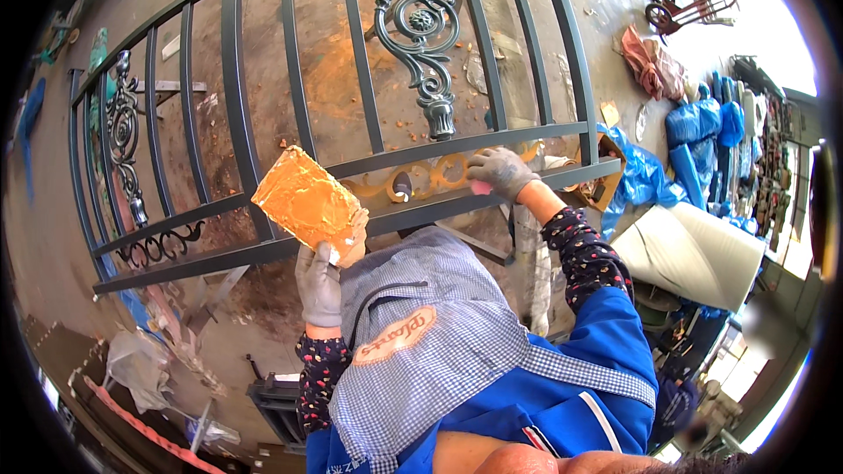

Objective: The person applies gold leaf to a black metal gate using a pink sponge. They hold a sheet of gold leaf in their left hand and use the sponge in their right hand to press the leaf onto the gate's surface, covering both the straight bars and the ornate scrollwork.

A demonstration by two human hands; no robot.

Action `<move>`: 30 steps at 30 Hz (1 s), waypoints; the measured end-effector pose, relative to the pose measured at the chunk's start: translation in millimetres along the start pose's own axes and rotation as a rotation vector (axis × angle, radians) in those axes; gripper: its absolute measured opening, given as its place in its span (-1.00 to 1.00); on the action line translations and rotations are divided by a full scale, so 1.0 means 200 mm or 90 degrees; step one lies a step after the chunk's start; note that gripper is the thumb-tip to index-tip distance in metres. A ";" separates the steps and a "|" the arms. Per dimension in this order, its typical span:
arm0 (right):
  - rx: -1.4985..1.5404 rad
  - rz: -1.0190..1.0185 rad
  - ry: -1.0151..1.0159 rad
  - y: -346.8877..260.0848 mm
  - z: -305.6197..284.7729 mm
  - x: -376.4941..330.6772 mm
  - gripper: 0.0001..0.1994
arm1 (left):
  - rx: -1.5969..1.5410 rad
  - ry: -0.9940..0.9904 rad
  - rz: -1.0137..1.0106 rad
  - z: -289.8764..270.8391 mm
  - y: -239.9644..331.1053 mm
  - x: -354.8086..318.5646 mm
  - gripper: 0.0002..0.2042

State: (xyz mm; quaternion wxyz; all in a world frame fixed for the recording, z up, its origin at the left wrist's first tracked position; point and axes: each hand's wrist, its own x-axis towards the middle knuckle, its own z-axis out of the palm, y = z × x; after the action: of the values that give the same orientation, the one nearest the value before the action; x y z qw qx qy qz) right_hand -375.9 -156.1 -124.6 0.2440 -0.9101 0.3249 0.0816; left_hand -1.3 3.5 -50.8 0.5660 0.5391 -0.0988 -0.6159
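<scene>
Checked apron (413, 333) over a blue jacket (571, 386) sat closest, at the lower edge. Left hand (319, 285), gray-gloved, was clenched around the lower corner of an orange-smeared board (309, 202), holding it tilted up in front of the gate (263, 123). Right hand (499, 171), also gloved, pressed a small pink pad (481, 187) against the gate's lower rail, fingers curled on it, beside the orange-coated scrolls (439, 174). Dark cast ornament (420, 35) stood above, between the bars. Blue bags (702, 123) and a white roll (694, 250) lay off to the right.
</scene>
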 end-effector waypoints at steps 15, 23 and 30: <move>0.226 0.137 0.045 -0.05 0.06 0.26 -0.65 | -0.111 0.108 0.074 -0.01 -0.09 -0.06 -0.60; 0.164 0.038 0.033 -0.16 0.09 0.41 -0.72 | -0.142 0.133 0.101 0.03 -0.10 -0.06 -0.63; 0.249 -0.054 0.052 -0.22 0.04 0.54 -0.67 | -0.129 0.156 0.113 0.06 -0.10 -0.04 -0.65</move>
State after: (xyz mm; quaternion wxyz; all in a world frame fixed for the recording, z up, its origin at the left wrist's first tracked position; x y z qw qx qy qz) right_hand -263.8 -182.7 -148.2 0.4059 -0.8607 0.3058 -0.0299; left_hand -24.1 10.4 -55.2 0.6775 0.5391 -0.0137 -0.5002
